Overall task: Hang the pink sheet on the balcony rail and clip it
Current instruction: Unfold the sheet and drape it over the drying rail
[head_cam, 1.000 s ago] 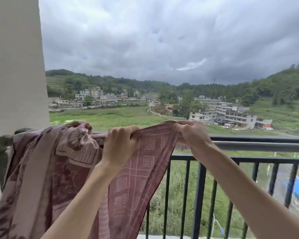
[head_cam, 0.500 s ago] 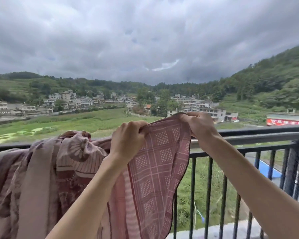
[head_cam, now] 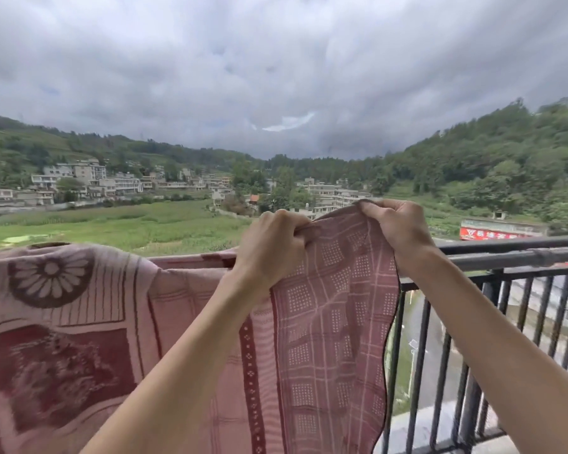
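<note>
The pink sheet (head_cam: 79,322), patterned with dark red flowers and a checked border, drapes over the dark metal balcony rail (head_cam: 505,253) across the left and middle. My left hand (head_cam: 271,249) grips the sheet's top edge just above the rail. My right hand (head_cam: 395,229) pinches the same edge a little to the right, and the checked end hangs down between them. No clip is in view.
To the right of the sheet the rail runs bare, with vertical bars (head_cam: 423,355) below it. Beyond lie a green field, village buildings and wooded hills under a grey sky. A pale ledge (head_cam: 417,427) shows at the bars' foot.
Both hands have carried the sheet's edge to the right along the rail, and the bunched cloth on the left has spread flatter. The view has turned right, so the white wall is gone.
</note>
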A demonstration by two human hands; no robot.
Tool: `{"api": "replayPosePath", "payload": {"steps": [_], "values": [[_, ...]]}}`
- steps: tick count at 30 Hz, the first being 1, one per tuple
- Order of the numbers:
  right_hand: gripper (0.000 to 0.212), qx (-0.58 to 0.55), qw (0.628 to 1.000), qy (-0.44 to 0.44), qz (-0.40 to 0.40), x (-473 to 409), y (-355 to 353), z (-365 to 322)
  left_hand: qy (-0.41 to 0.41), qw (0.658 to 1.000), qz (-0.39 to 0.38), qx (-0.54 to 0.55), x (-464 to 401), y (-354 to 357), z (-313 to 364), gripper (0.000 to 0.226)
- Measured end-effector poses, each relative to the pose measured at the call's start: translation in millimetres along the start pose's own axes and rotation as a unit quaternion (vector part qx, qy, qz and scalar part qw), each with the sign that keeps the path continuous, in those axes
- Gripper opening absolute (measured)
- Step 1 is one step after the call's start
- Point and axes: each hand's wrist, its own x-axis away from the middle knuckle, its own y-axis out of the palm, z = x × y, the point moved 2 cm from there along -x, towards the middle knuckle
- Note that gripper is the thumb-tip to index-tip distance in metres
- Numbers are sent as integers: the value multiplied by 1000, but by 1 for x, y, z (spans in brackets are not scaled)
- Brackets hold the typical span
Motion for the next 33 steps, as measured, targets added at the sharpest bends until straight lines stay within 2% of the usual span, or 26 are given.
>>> {"api": "replayPosePath", "payload": {"steps": [7,16,21,26,31,33], "values": [[16,-43,998,35,27,-41,-80,20,5,997,-56,50,-38,66,49,31],[20,-69,996,36,34,-98,-208,35,3,997,-23,72,-87,160,142,31],[16,-132,987,87,29,-124,-285,43,-7,997,-15,73,-114,219,201,33],[10,-155,981,117,20,-145,-340,56,-11,996,-6,93,-146,263,230,33],[6,-189,974,122,4,-176,-369,72,-21,980,-15,198,-177,293,242,26],[12,-196,975,107,-1,-192,-380,79,-19,978,-5,209,-187,306,248,21]]}}
